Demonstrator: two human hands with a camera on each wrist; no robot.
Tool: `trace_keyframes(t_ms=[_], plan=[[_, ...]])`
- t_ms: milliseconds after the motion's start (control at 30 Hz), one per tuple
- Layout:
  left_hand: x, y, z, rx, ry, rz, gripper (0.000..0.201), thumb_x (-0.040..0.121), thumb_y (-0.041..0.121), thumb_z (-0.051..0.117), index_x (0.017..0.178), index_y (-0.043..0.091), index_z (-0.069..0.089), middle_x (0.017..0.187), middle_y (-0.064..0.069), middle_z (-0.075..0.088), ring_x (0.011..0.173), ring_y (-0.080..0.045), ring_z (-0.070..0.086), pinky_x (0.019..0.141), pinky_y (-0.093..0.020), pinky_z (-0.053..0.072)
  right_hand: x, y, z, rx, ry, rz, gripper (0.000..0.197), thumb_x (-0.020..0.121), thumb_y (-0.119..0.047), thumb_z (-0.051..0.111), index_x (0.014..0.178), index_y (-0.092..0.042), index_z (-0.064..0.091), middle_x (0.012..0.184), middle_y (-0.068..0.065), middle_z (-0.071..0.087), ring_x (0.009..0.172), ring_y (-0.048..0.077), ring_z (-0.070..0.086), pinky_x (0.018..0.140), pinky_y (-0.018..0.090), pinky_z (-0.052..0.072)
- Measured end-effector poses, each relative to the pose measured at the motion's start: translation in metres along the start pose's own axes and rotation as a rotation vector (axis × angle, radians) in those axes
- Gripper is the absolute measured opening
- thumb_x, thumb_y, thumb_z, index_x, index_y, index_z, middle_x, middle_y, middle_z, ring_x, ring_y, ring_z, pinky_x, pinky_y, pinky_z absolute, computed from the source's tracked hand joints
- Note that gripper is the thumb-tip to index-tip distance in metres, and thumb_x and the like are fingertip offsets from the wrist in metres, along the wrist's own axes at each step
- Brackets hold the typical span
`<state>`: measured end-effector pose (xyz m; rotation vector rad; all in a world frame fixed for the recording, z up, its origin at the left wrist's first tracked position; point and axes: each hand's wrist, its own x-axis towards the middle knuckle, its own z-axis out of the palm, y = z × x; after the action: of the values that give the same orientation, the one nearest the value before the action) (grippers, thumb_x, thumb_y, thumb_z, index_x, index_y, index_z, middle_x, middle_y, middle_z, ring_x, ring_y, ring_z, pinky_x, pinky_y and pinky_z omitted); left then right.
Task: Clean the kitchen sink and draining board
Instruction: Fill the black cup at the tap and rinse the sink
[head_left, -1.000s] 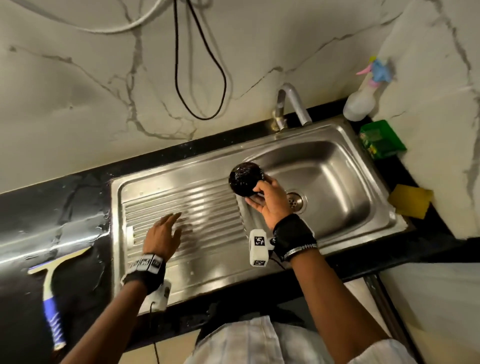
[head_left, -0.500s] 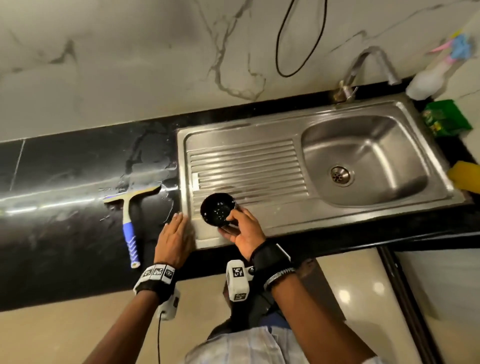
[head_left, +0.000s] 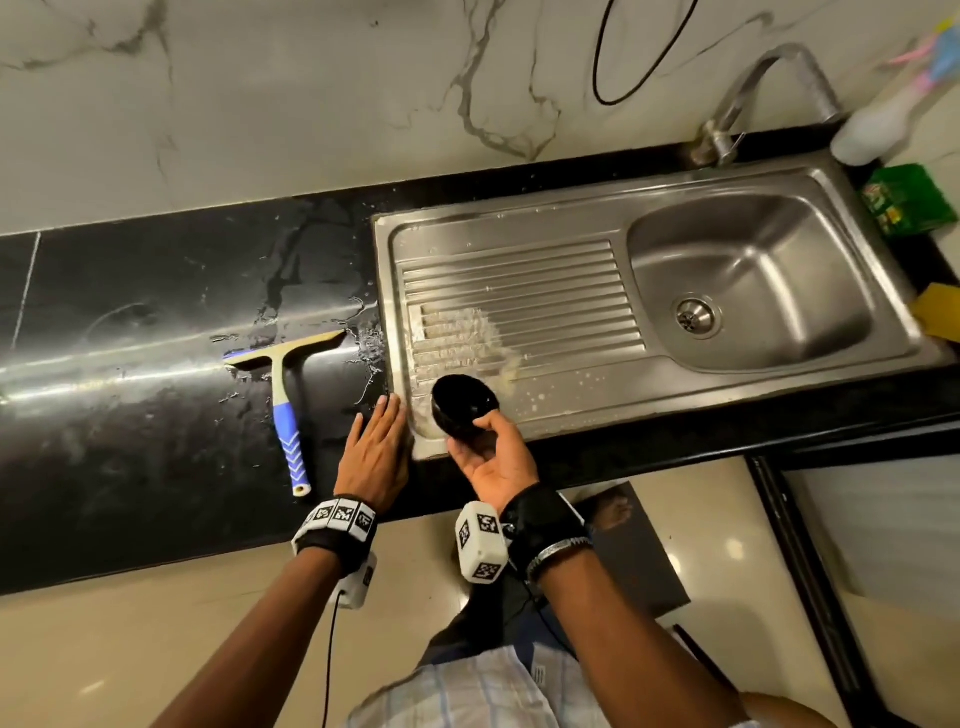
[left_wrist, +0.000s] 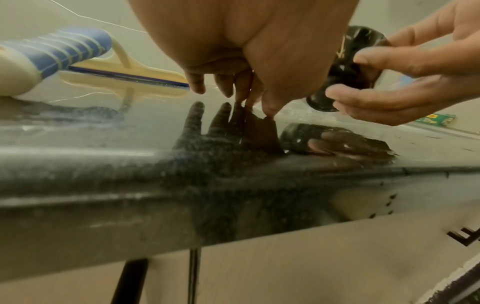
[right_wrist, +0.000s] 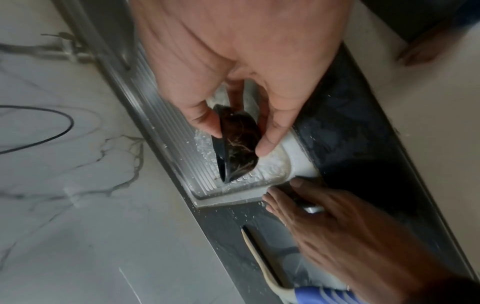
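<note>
Wet black countertop (head_left: 156, 322); white powder (head_left: 462, 332) on steel draining board (head_left: 519, 280).

Black wristbands (head_left: 540, 519), checkered tags (head_left: 340, 517), metal bracelet (head_left: 563, 548), plaid shirt (head_left: 467, 691).

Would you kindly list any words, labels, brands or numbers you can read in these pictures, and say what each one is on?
No text can be read.
Green packet beside the sink: printed label, too small and blurred to read.
Wrist bands: black and white square marker patterns, not words.
Squeegee, black bowl in the right hand, spray bottle: no lettering to be seen.
</note>
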<state>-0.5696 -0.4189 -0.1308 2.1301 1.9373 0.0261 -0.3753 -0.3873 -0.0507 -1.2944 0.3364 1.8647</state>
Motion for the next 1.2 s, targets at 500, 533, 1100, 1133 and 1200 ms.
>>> trace_keyframes(t_ms=[500,533,1100,1133,1200], plan=[[-0.006,-0.025,-0.013,-0.074,0.039,0.027,0.082,0.081,0.015,0.066,0.152,0.004,0.025,0.16,-0.013,0.017,0.149,-0.027,0.011,0.118,-0.054,0.018,-0.032,0.049,0.013,0.019,-0.15,0.173,0.027,0.088,-0.006,0.063,0.112,0.005,0.064,0.121,0.028,0.066,0.112,0.043,0.066,0.083,0.036,0.061],[-0.006,-0.025,-0.014,-0.074,0.03,0.026,0.084,0.081,0.016,0.068,0.152,0.004,0.025,0.16,-0.013,0.017,0.149,-0.027,0.011,0.118,-0.054,0.018,-0.032,0.049,0.01,0.034,-0.156,0.203,0.031,0.087,-0.008,0.064,0.114,0.006,0.063,0.125,0.03,0.064,0.115,0.043,0.065,0.084,0.035,0.061],[0.019,0.002,-0.009,-0.117,0.079,0.015,0.061,0.094,0.034,0.038,0.148,0.007,0.034,0.157,-0.012,0.03,0.147,-0.026,0.021,0.117,-0.052,0.021,-0.027,0.019,-0.012,-0.061,-0.105,-0.199,0.045,0.085,0.005,0.062,0.126,-0.012,0.054,0.12,0.019,0.065,0.106,0.034,0.067,0.094,0.045,0.057],[0.019,0.0,-0.01,-0.122,0.076,0.026,0.062,0.093,0.03,0.043,0.149,0.006,0.033,0.157,-0.013,0.029,0.147,-0.027,0.021,0.117,-0.053,0.02,-0.029,0.023,-0.01,-0.028,-0.124,-0.103,0.039,0.086,0.002,0.062,0.123,-0.009,0.056,0.117,0.019,0.066,0.104,0.035,0.067,0.093,0.043,0.058],[0.02,-0.004,-0.012,-0.123,0.064,0.061,0.07,0.088,0.018,0.059,0.15,0.004,0.03,0.158,-0.015,0.026,0.148,-0.03,0.018,0.117,-0.055,0.019,-0.033,0.028,-0.01,0.031,-0.149,0.076,0.032,0.087,-0.003,0.063,0.119,-0.002,0.061,0.117,0.024,0.067,0.106,0.038,0.067,0.088,0.037,0.059]])
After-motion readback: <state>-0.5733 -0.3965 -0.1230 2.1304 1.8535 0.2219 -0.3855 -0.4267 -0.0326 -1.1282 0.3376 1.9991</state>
